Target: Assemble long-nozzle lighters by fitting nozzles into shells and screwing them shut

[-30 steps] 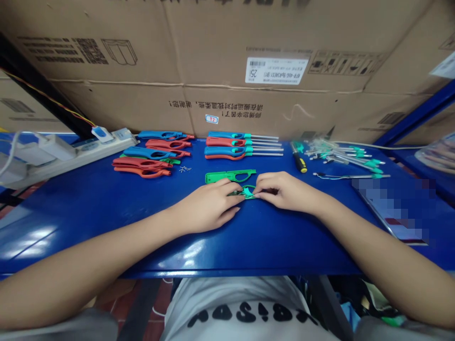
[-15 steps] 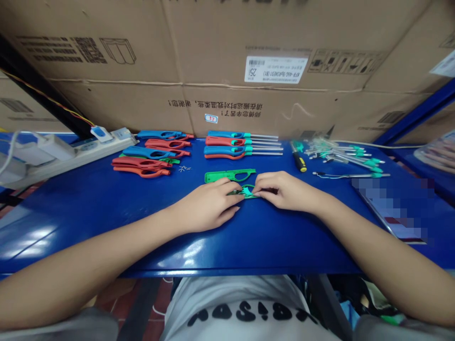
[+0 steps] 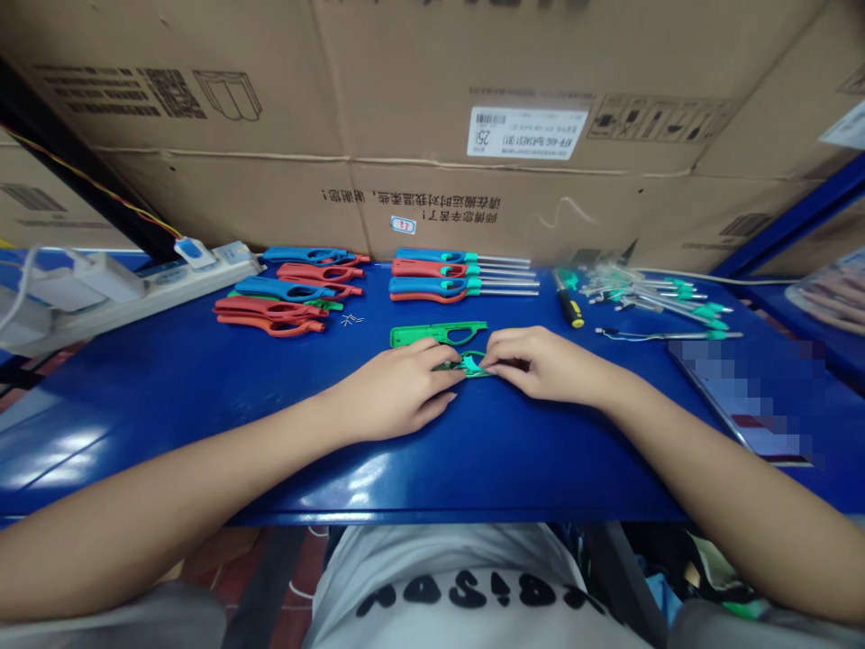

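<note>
A green handle half (image 3: 476, 368) with a teal trigger piece (image 3: 471, 363) in it lies at the middle of the blue table, partly hidden by fingers. My left hand (image 3: 398, 388) is closed on its left part. From the right, my right hand (image 3: 533, 361) pinches at the teal piece; the tiny part between thumb and forefinger cannot be made out. Just behind them another green handle half (image 3: 415, 334) lies with its hollow side up.
Red and blue handles (image 3: 270, 311) and small screws (image 3: 351, 320) lie left. Lighters (image 3: 432, 287) with metal tubes sit behind. To the right are a screwdriver (image 3: 571, 305), tube assemblies (image 3: 676, 293) and a blurred tablet-like object (image 3: 750, 397). A power strip (image 3: 162, 288) is far left.
</note>
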Demonstrator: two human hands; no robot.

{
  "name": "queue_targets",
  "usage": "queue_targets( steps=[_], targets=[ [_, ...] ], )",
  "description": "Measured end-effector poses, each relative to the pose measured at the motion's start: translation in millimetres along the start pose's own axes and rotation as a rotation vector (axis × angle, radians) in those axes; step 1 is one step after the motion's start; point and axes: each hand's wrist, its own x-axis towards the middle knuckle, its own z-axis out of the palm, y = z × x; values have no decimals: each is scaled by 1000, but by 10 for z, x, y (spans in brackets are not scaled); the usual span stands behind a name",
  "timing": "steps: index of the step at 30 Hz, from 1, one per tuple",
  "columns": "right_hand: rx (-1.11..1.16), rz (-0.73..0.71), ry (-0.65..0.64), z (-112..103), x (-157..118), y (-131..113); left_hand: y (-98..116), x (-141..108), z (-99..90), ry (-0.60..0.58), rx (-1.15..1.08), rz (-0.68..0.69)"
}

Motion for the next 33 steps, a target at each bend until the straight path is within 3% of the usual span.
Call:
queue_targets(
  steps=[24,27,30,33],
  targets=[
    [-26,32,35,56,22,-1,-7,-13,-7,8,6,-1],
    [0,24,100,76,31,20,-12,-21,-11,7,-1,2],
    [-96,18,207,110,41,64,-15,-25,-22,-2,-3,5],
    [-272,49,216,140,42,113,-19,-27,-37,-14,5,6]
  ],
)
